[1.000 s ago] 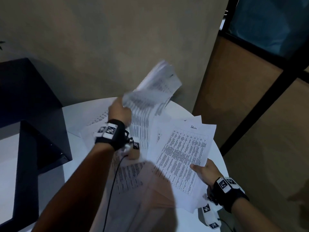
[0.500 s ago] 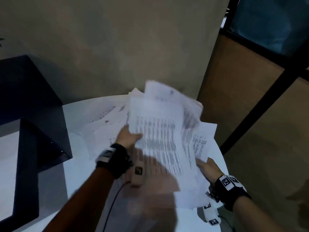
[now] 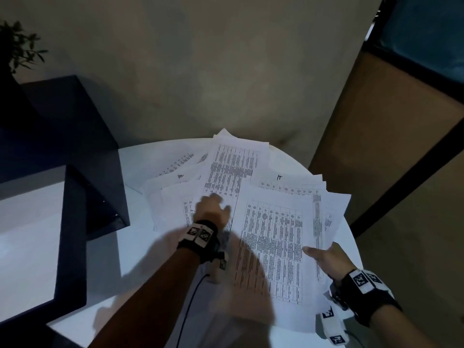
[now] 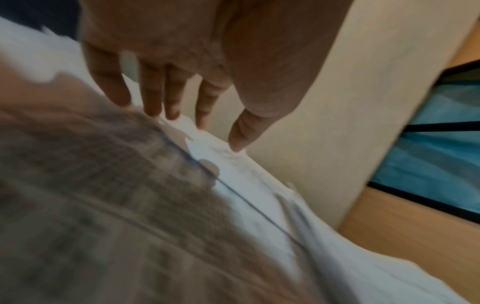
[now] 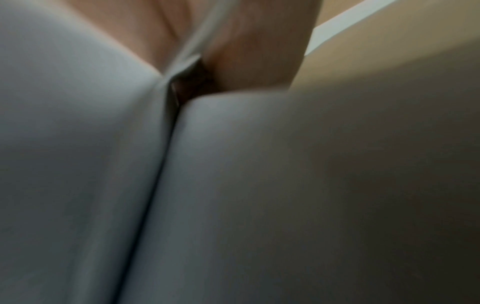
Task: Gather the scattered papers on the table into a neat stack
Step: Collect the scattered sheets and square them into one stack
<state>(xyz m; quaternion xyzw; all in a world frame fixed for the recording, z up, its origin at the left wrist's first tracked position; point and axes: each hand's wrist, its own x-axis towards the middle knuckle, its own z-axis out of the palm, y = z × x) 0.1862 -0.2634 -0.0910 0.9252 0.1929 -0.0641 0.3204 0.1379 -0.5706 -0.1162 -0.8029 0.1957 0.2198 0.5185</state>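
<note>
Several white printed papers (image 3: 233,172) lie fanned over a round white table (image 3: 133,162). My right hand (image 3: 326,259) pinches the near right edge of the bundle of sheets (image 3: 273,242), thumb on top. In the right wrist view the hand (image 5: 249,53) pinches the paper (image 5: 78,144), which fills the picture. My left hand (image 3: 211,209) is over the sheets at the middle left, blurred. In the left wrist view the left hand (image 4: 182,102) has straight spread fingers, tips touching the paper (image 4: 228,164).
A dark angular block (image 3: 75,156) stands along the table's left side. A plant (image 3: 15,49) shows at the far left. Behind is a beige wall (image 3: 226,71), and a brown panel with black framing (image 3: 391,156) to the right. A cable (image 3: 188,305) hangs from my left wrist.
My left hand carried raised sheets down onto the bundle held by my right hand, let them go, and now lies flat on the papers further left. My right hand kept its hold.
</note>
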